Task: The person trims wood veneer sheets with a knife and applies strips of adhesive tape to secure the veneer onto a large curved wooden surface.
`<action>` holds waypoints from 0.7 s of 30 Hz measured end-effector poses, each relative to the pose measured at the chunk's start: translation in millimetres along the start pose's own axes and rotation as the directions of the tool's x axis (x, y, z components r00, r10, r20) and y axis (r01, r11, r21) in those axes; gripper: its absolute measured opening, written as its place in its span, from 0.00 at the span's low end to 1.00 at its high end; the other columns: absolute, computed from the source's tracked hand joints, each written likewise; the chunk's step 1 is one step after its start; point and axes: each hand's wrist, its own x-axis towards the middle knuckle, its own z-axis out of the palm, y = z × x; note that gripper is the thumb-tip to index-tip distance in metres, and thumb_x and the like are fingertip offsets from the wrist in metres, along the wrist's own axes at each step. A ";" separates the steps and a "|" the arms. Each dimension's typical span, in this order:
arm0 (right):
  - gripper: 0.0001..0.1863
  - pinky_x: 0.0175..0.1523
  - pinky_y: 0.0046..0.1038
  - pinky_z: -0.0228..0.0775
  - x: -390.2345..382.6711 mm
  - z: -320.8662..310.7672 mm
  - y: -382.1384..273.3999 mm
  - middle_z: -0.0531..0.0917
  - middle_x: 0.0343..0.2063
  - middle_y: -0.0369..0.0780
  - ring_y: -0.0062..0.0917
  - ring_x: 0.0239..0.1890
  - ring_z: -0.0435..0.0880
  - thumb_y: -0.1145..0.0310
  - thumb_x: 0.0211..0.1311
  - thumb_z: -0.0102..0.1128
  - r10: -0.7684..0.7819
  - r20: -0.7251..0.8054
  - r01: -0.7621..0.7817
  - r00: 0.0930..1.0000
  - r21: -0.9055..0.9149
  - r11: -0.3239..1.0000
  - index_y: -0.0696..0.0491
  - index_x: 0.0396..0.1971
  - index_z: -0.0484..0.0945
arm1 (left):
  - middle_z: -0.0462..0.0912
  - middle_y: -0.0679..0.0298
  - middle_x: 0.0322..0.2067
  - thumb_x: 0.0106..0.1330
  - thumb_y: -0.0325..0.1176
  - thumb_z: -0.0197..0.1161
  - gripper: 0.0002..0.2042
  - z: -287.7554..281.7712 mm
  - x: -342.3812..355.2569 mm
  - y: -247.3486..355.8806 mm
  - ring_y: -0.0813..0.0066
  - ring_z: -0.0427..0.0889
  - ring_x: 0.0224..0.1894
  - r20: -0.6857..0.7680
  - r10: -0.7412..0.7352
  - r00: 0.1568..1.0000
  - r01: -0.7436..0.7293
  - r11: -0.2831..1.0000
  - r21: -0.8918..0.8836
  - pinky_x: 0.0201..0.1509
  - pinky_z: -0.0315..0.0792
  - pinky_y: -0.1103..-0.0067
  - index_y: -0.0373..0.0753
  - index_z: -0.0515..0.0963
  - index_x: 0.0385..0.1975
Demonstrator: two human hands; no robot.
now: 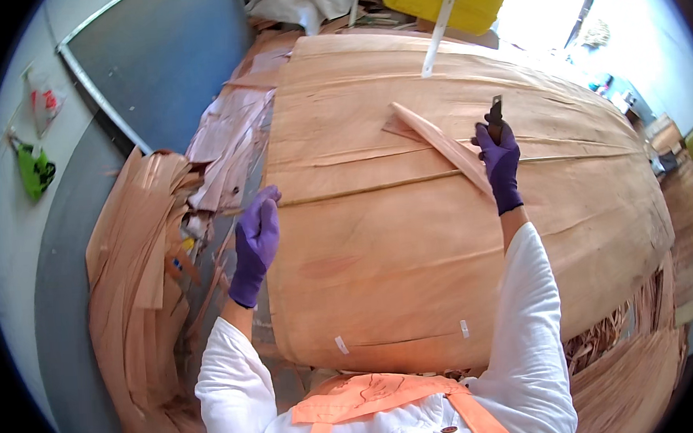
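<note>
1. Worn on the head, looking steeply down and forward over the chest and both forearms.
2. Close range: veneer sheet [459, 233] on the worktop fills the centre, left hand [254, 242] and right hand [500, 163] within arm's reach.
3. Fisheye bend curves straight edges toward the dark round rim.
4. Single view only; nothing shared with another.

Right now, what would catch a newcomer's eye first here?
A big sheet of thin wood veneer fills the middle. On its far part the right hand, in a purple glove, grips a dark blade beside a loose veneer strip. The gloved left hand hangs open at the sheet's left edge, above piled scraps.
</note>
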 end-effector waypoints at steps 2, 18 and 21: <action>0.19 0.26 0.15 0.63 -19.7 7.7 -61.6 0.84 0.42 0.39 0.22 0.37 0.84 0.67 0.62 0.62 0.064 0.015 -0.065 0.998 0.353 0.933 0.56 0.52 0.74 | 0.82 0.56 0.44 0.72 0.31 0.51 0.14 12.1 10.1 -4.4 0.74 0.80 0.47 0.059 0.006 0.998 -0.004 0.999 -0.034 0.55 0.71 0.78 0.27 0.74 0.51; 0.13 0.33 0.21 0.66 -35.4 64.6 -171.8 0.79 0.27 0.35 0.16 0.25 0.73 0.68 0.64 0.60 -0.061 -0.124 0.120 0.990 0.555 0.823 0.60 0.44 0.77 | 0.81 0.54 0.45 0.73 0.32 0.50 0.16 41.3 33.2 19.9 0.72 0.79 0.49 0.411 0.070 0.909 0.073 0.943 -0.323 0.55 0.71 0.78 0.26 0.73 0.52; 0.11 0.32 0.22 0.68 -44.4 56.3 -161.6 0.79 0.25 0.37 0.19 0.25 0.76 0.68 0.64 0.59 -0.165 -0.036 0.152 0.986 0.615 0.774 0.60 0.41 0.77 | 0.82 0.55 0.43 0.72 0.31 0.51 0.15 42.6 39.1 35.0 0.72 0.80 0.48 0.385 0.115 0.916 0.019 0.944 -0.329 0.53 0.71 0.78 0.26 0.73 0.51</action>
